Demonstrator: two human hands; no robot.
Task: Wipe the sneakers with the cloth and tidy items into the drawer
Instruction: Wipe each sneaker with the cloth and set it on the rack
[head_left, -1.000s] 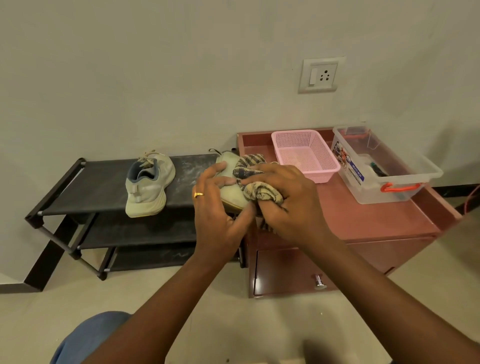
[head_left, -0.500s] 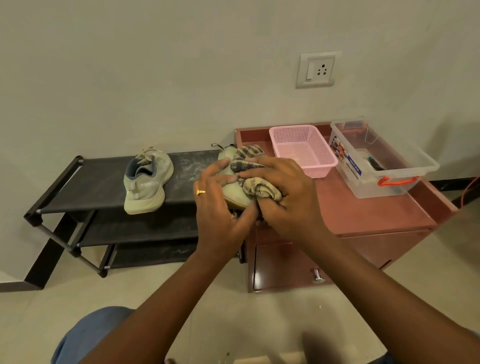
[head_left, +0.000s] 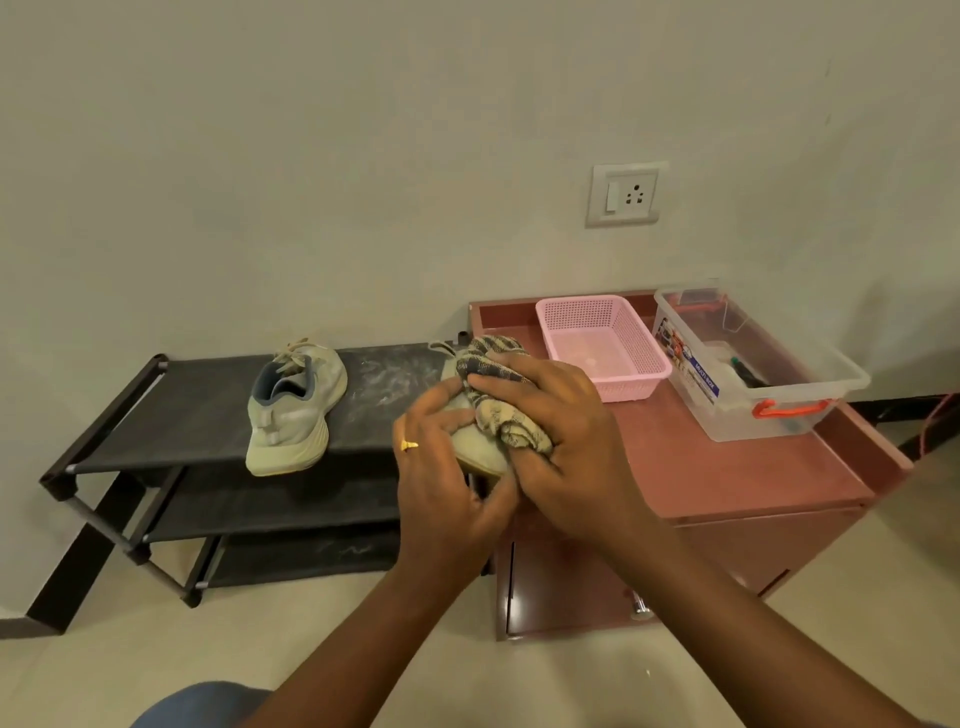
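1. Left hand (head_left: 441, 483): fingers curled round held sneaker (head_left: 475, 452), clamped on its side; gold ring (head_left: 409, 445) on one finger.
2. Right hand (head_left: 566, 457): clenched on bunched cloth (head_left: 498, 410), pressing it onto top of held sneaker. Hands touch each other at thumbs.
3. Cloth: checked, beige/dark, wadded; covers most of held sneaker's upper.
4. Held sneaker: pale, mostly hidden by hands & cloth; sits at right end of rack top, next to cabinet edge. Can't tell if resting on shelf or lifted.
5. Second sneaker (head_left: 293, 410): pale w/ grey-blue lining, laces loose, upright on top shelf, heel toward camera, well apart from hands.
6. Shoe rack (head_left: 197, 410): black, 3 tiers, against wall; top tier shows pale dusty smears.
7. Cabinet (head_left: 701, 467): red-brown, raised rim, right of rack.
8. Drawer (head_left: 566, 597): in cabinet front, looks closed; metal knob (head_left: 640, 609); partly hidden by right forearm.
9. Pink basket (head_left: 602, 348): mesh, on cabinet top, rear.
10. Clear box (head_left: 753, 364): orange handle clips, label on side, dark items inside, just right of basket.
11. Wall socket (head_left: 625, 195): above cabinet.
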